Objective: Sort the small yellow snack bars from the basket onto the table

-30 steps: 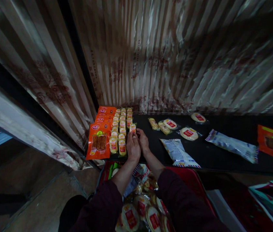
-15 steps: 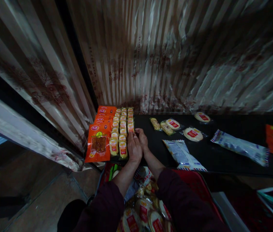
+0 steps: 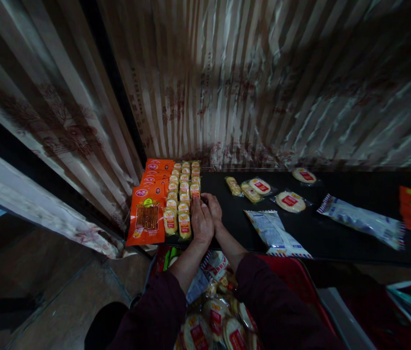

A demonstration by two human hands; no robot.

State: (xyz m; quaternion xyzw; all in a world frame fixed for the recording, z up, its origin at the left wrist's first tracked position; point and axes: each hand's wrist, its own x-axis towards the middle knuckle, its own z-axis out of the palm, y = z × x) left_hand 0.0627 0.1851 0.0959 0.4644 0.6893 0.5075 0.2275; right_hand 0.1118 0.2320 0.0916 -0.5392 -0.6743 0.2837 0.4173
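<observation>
1. Right of the orange packets (image 3: 146,218), small wrapped snacks (image 3: 184,226) are sitting in rows.
2. Farther right of the packets, the left hand (image 3: 202,225) and right hand (image 3: 214,211) are curling side by side, the left nearer.
3. Also right of the packets, a red-labelled snack (image 3: 195,189) is resting at the left fingertips; whether either hand is gripping it, I cannot tell.

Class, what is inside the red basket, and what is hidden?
Inside the red basket, round wrapped crackers, a red and white packet and something green show. The person's sleeves cover part; whatever lies beneath the top layer cannot be seen.
</observation>
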